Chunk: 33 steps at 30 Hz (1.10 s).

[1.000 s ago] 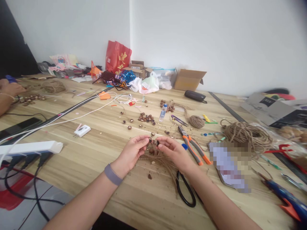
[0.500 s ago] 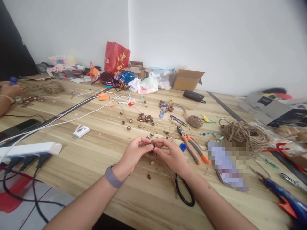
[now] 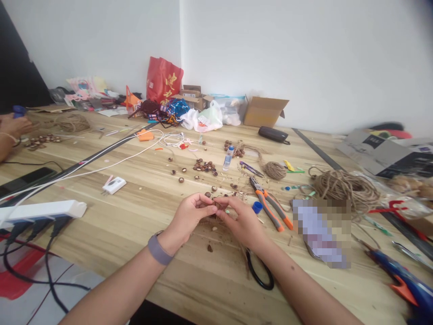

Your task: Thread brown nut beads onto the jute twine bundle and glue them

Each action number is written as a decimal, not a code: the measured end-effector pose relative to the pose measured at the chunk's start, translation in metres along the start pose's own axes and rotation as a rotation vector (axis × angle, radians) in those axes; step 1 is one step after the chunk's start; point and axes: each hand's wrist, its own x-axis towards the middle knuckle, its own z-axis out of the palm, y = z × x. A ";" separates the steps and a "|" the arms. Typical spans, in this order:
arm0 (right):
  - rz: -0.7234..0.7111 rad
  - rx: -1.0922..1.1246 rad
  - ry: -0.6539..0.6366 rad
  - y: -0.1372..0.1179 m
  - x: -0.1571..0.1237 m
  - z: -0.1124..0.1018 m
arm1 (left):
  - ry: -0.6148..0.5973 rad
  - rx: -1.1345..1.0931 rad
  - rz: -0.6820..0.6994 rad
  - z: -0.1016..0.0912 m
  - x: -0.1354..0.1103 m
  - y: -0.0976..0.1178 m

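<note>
My left hand [image 3: 189, 219] and my right hand [image 3: 241, 222] meet fingertip to fingertip over the table. Both are closed in a pinch on a small brown piece, seemingly a nut shell [image 3: 216, 204], mostly covered by the fingers. Beneath my hands lies a partly hidden bunch of brown shells and twine; strands of twine [image 3: 244, 258] trail out under my right wrist. Black scissor handles [image 3: 260, 273] show beside my right forearm. One broken shell bit [image 3: 210, 248] rests nearer me. Beyond my fingers sits a cluster of halved nut shells [image 3: 204, 166].
Orange-grey pliers [image 3: 270, 205], a blue cap [image 3: 257, 207] and a phone [image 3: 320, 234] lie to the right. A small glue bottle [image 3: 228, 158] stands behind. Twine coils [image 3: 345, 189] and a power strip [image 3: 43, 210] flank me. Another person's hand [image 3: 13, 128] works far left.
My fingertips have shifted slightly around the small brown piece, and less of it shows. The right hand has tilted a little; more of the blue cap is visible. The view moved marginally.
</note>
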 end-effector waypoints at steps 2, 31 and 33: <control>-0.023 -0.018 -0.006 -0.002 0.000 -0.001 | -0.009 -0.003 -0.004 0.000 0.000 -0.001; 0.518 0.747 0.117 0.023 0.010 -0.017 | 0.034 -0.182 -0.087 -0.001 0.002 0.005; 0.553 0.811 0.098 0.025 0.010 -0.021 | 0.029 -0.218 -0.105 -0.002 0.002 0.004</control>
